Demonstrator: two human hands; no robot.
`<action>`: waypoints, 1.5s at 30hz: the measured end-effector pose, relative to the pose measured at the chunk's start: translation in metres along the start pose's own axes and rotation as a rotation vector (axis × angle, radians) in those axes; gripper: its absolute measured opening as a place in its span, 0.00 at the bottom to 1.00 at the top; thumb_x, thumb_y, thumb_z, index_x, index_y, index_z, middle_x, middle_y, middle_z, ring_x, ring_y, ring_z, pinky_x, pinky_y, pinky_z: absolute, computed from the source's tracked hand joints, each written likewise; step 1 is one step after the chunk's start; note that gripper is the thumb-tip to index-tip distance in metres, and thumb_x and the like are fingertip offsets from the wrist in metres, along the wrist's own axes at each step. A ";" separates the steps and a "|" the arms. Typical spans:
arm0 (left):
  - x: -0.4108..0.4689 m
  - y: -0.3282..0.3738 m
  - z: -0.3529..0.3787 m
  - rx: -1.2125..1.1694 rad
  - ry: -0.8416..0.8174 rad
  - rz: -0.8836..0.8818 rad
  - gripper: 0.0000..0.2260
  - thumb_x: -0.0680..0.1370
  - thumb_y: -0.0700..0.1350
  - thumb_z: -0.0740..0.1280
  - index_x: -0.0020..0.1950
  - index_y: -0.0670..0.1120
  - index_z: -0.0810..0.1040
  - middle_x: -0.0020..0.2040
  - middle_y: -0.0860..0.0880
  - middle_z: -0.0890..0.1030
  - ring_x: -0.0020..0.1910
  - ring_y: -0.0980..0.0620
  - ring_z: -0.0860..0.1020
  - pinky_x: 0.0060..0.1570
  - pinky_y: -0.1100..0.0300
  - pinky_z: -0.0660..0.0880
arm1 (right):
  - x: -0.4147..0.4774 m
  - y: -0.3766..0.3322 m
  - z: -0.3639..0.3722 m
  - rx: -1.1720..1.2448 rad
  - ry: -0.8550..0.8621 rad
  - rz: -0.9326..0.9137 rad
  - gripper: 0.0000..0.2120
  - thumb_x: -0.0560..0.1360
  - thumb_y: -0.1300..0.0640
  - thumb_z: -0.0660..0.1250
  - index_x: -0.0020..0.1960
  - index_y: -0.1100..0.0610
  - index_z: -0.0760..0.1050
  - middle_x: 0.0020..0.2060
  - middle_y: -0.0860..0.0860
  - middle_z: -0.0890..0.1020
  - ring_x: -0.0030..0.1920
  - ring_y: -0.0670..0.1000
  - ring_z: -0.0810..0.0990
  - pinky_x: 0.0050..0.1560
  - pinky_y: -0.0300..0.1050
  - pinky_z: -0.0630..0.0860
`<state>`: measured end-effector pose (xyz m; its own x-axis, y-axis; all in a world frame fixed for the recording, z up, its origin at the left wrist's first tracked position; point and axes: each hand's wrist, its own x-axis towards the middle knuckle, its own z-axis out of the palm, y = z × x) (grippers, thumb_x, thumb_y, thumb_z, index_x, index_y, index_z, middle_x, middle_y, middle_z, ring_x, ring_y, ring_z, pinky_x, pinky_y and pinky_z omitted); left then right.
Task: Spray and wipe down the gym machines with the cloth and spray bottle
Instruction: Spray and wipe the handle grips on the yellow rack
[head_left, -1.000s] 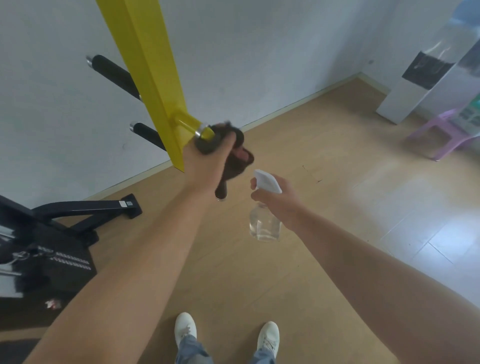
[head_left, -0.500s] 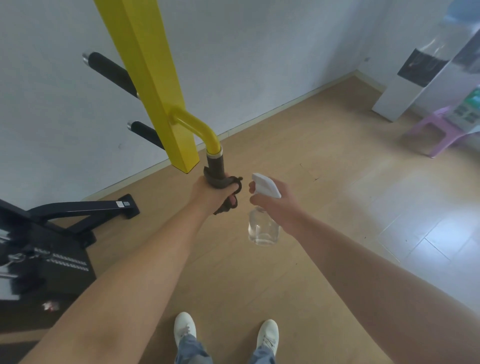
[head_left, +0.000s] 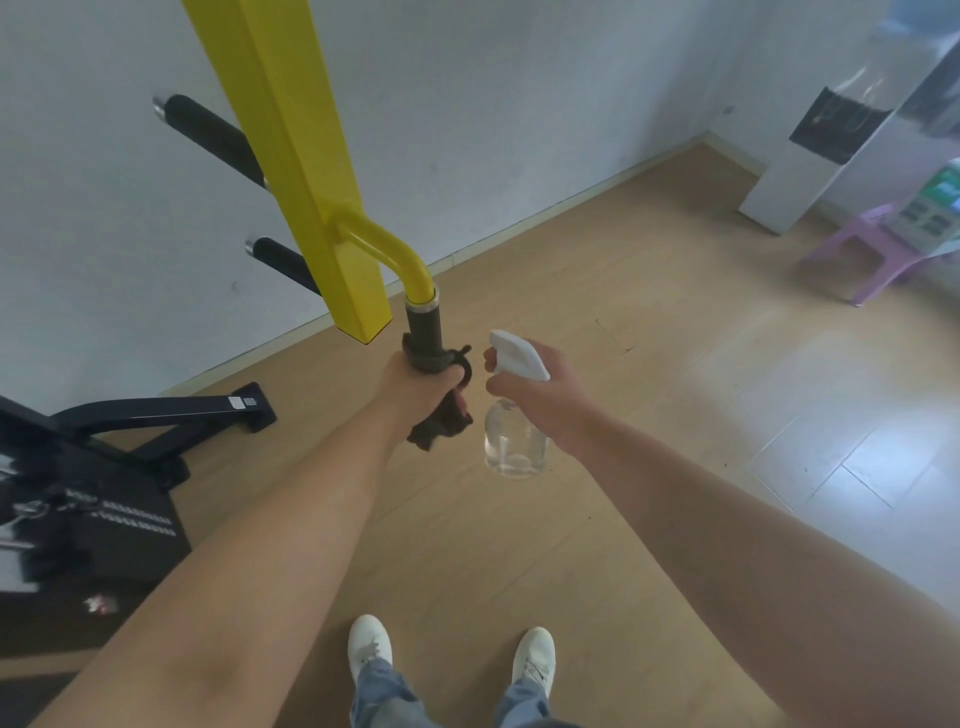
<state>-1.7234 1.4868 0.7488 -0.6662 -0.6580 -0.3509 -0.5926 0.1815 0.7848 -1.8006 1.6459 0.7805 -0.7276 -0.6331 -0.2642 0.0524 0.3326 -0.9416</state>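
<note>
Wrapping the cloth (head_left: 441, 428) around the handle (head_left: 423, 332), the left hand (head_left: 415, 389) is gripping both; the right hand (head_left: 540, 395) is clutching the bottle (head_left: 514, 441) just beside. Wiping is probably running partway, with the black machine (head_left: 156, 414) likely waiting.

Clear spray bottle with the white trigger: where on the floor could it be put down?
Bare wooden floor lies ahead of the white shoes, between the yellow square post and the purple plastic stool; pale tiles to the right are free too. The left is crowded by the black machine base.
</note>
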 end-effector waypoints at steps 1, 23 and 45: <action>-0.001 0.000 -0.001 0.029 -0.022 -0.014 0.11 0.77 0.50 0.74 0.47 0.51 0.72 0.44 0.49 0.81 0.45 0.47 0.80 0.47 0.54 0.79 | -0.002 -0.001 0.000 -0.009 -0.006 0.000 0.12 0.74 0.62 0.72 0.55 0.51 0.81 0.46 0.46 0.82 0.44 0.45 0.80 0.47 0.44 0.79; -0.012 -0.020 -0.016 0.012 -0.093 -0.040 0.13 0.75 0.48 0.77 0.55 0.48 0.78 0.48 0.48 0.84 0.49 0.48 0.82 0.54 0.50 0.80 | -0.013 -0.010 0.008 -0.097 -0.072 -0.004 0.11 0.75 0.63 0.73 0.56 0.54 0.81 0.46 0.49 0.81 0.42 0.45 0.79 0.39 0.35 0.78; -0.039 -0.068 -0.192 -0.767 0.173 -0.178 0.07 0.84 0.52 0.64 0.50 0.50 0.75 0.49 0.46 0.82 0.51 0.47 0.81 0.55 0.51 0.79 | 0.007 -0.090 0.198 -0.259 -0.092 -0.137 0.15 0.75 0.48 0.76 0.58 0.47 0.78 0.48 0.44 0.82 0.50 0.45 0.81 0.47 0.42 0.78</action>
<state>-1.5697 1.3598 0.8077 -0.4744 -0.7448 -0.4692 -0.1659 -0.4479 0.8786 -1.6753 1.4734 0.8219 -0.6499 -0.7414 -0.1672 -0.2265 0.3989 -0.8886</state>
